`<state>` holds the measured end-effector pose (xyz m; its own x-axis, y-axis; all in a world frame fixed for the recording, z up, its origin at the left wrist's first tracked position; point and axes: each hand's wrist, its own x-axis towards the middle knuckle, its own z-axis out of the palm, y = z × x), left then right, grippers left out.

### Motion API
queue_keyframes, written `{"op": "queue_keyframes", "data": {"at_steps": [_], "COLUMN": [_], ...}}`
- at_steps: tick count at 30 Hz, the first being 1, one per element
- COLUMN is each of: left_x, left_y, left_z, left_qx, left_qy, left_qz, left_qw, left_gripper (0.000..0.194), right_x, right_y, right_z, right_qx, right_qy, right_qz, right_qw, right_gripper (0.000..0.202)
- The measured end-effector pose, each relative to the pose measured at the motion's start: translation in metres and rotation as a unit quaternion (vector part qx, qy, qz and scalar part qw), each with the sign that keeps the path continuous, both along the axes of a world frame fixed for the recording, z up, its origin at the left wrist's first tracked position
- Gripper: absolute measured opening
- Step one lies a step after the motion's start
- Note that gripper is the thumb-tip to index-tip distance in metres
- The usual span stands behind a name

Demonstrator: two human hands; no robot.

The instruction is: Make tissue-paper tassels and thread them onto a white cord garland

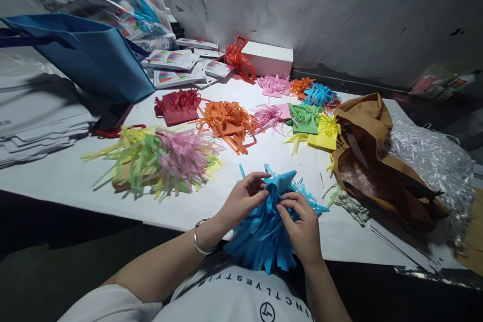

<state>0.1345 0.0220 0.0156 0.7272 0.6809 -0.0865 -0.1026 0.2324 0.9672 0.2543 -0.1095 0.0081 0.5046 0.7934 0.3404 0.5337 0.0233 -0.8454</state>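
Note:
Blue fringed paper (264,241) hangs over the table's front edge, its folded top pinched between both hands. My left hand (251,193), with a silver bangle at the wrist, grips that top from the left. Close beside it, my right hand (300,219) holds the same paper with thumb and fingers together. More blue strips spread behind the right hand. To the left lies a pile of yellow, green and pink fringed paper (184,161). Beyond the hands are an orange fringed bundle (228,123), a dark red one (179,105), a green one (305,118) and a yellow one (324,133).
A blue bag (98,60) and flat white packages (173,60) stand at the back left. A white box (267,59) is by the wall. On the right lie a brown bag (362,161), clear shiny strips (433,161) and a pale green crumpled bundle (350,206).

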Motion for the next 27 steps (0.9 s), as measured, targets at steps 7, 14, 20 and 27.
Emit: {"op": "queue_keyframes", "data": {"at_steps": [7, 14, 20, 27], "left_x": [-0.003, -0.001, -0.004, -0.003], "left_y": [-0.005, -0.001, 0.002, -0.006], "left_z": [-0.001, -0.003, -0.009, -0.008], "left_qx": [0.232, 0.383, 0.445, 0.500], "left_qy": [0.066, 0.113, 0.108, 0.084], "left_qz": [0.022, 0.010, -0.025, -0.026], "left_qw": [0.970, 0.917, 0.888, 0.862], "left_gripper": [0.036, 0.049, 0.053, 0.052], "right_x": [-0.003, 0.000, 0.011, -0.006], "right_y": [0.007, 0.008, 0.003, 0.012], "right_z": [-0.001, 0.000, 0.006, 0.010], "right_qx": [0.053, 0.093, 0.070, -0.009], "right_qy": [-0.140, -0.246, -0.302, -0.339], "right_qz": [-0.069, -0.070, -0.177, -0.104], "right_qw": [0.986, 0.962, 0.934, 0.935], "right_gripper": [0.010, 0.014, 0.011, 0.052]}}
